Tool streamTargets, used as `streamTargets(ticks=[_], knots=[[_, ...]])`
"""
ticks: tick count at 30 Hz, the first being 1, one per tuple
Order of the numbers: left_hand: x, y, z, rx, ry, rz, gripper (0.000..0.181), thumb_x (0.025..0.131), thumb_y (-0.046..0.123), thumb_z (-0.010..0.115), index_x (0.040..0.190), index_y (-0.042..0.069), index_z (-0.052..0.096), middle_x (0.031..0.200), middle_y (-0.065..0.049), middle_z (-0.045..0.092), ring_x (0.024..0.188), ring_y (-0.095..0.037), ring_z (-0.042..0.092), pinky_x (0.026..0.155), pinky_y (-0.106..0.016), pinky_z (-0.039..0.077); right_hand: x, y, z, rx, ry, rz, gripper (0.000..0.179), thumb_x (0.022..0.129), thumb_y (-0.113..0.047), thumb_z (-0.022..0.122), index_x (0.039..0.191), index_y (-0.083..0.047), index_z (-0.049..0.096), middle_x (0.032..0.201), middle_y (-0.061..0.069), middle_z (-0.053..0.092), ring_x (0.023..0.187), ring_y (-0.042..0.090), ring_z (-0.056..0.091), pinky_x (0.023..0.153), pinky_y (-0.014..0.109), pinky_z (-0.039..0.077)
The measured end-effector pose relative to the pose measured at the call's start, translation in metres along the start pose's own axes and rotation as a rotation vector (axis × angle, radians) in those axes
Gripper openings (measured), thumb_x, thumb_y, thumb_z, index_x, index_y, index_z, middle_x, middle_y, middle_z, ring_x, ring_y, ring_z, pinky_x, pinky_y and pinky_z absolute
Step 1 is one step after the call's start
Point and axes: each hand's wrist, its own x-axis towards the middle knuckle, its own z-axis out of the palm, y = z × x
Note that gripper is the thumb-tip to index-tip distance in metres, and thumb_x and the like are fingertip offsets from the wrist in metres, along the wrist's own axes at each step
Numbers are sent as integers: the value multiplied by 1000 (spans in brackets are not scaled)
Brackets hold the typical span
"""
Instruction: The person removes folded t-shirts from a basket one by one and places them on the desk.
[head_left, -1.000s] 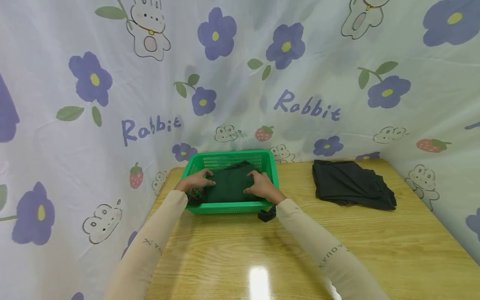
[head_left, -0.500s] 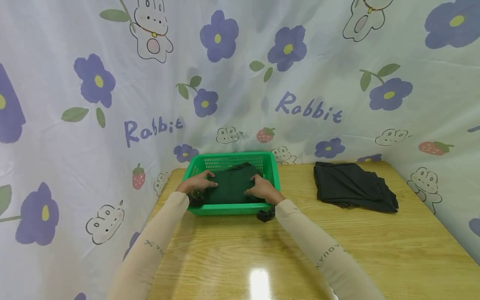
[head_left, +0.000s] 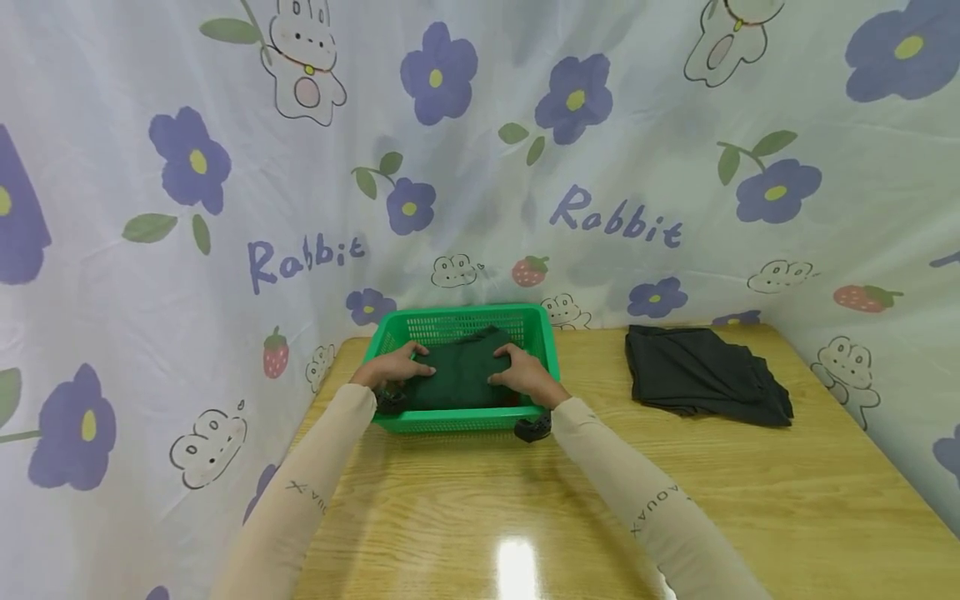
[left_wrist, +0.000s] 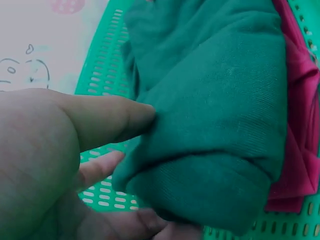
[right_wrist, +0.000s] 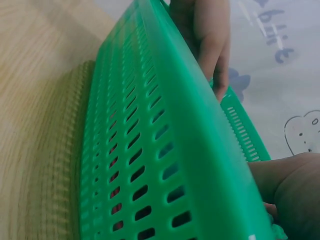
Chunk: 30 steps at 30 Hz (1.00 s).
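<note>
A folded dark green cloth (head_left: 459, 371) lies inside a green plastic basket (head_left: 457, 422), between both hands. My left hand (head_left: 393, 365) grips its left end; in the left wrist view the thumb presses on top while the fingers reach around and below the fold. At the opposite end, my right hand (head_left: 527, 377) holds the cloth with its thumb over the upper face; those fingertips are partly hidden. Bright pink cloth (left_wrist: 301, 112) shows under and beside the green one. From the right wrist, the basket's slotted wall (right_wrist: 130, 135) covers most of the contents.
A stack of folded black cloth (head_left: 705, 375) sits to the right on the wooden table (head_left: 450, 517). Behind the basket hangs a patterned white curtain (head_left: 480, 150), which also closes off both sides. Black wrist straps (head_left: 533, 428) hang near the basket's front rim.
Both hands keep their hold on the green cloth with hardly any movement. A bit of red now shows beneath its front right corner. The head view has shifted slightly.
</note>
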Motion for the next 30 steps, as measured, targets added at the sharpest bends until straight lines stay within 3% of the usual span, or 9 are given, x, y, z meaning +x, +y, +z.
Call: streamTargets(ticks=[4, 6, 7, 9, 10, 11, 13, 19, 30], knots=[[1, 1, 0, -47, 1, -13, 59, 107, 27, 58, 155, 9, 28, 156, -29, 25, 74, -21, 45, 70, -37, 46, 0, 1, 1, 2, -8, -13, 51, 97, -16, 74, 144, -12, 55, 157, 17, 42, 134, 42, 49, 100, 56, 48], [2, 2, -1, -61, 5, -17, 60, 107, 28, 59, 155, 11, 28, 155, -29, 27, 65, -19, 33, 65, -36, 41, 0, 2, 1, 2, -8, -22, 50, 96, -15, 74, 143, -12, 56, 158, 17, 41, 134, 42, 49, 98, 56, 49], [3, 2, -2, -56, 5, -11, 60, 107, 28, 59, 156, 11, 28, 155, -29, 27, 66, -21, 37, 66, -37, 42, 0, 2, 1, 1, -7, -27, 50, 96, -15, 74, 143, -12, 56, 158, 17, 41, 134, 42, 48, 98, 55, 49], [2, 2, -3, -48, 7, -2, 61, 106, 28, 59, 156, 10, 28, 157, -30, 24, 76, -31, 49, 72, -42, 45, 1, 2, 2, 4, -3, -34, 49, 96, -14, 74, 142, -11, 57, 158, 17, 40, 134, 42, 48, 97, 55, 49], [2, 3, -3, -51, 8, 1, 62, 106, 28, 59, 156, 10, 28, 159, -30, 23, 93, -38, 54, 79, -45, 48, 1, 3, 2, 1, 4, -40, 48, 96, -14, 74, 142, -11, 57, 158, 17, 41, 133, 42, 49, 96, 54, 50], [2, 2, -3, -54, 10, 4, 63, 105, 29, 60, 156, 10, 29, 161, -28, 20, 111, -43, 53, 87, -50, 49, 2, 3, 2, 5, 13, -45, 48, 96, -14, 74, 141, -11, 58, 157, 17, 41, 131, 41, 51, 95, 53, 50], [2, 3, -3, -63, 4, 14, 64, 105, 29, 62, 157, 9, 30, 163, -27, 16, 141, -49, 34, 102, -58, 44, 3, 3, 1, 5, 37, -57, 46, 96, -14, 74, 140, -11, 60, 155, 16, 44, 125, 38, 55, 92, 50, 52], [3, 1, -2, -87, 22, 54, 62, 103, 30, 66, 155, 9, 40, 164, -23, 20, 135, -45, 43, 103, -58, 44, 3, 2, 0, 31, 72, -103, 41, 95, -12, 76, 135, -11, 64, 151, 15, 49, 101, 30, 61, 73, 38, 50], [-8, -1, -8, -77, 67, 148, 54, 100, 27, 72, 147, 12, 52, 168, -19, 15, 151, -45, 19, 114, -62, 31, 2, -1, -6, 29, 95, -144, 36, 93, -17, 80, 127, -18, 69, 139, 14, 56, 122, 32, 55, 78, 40, 54]])
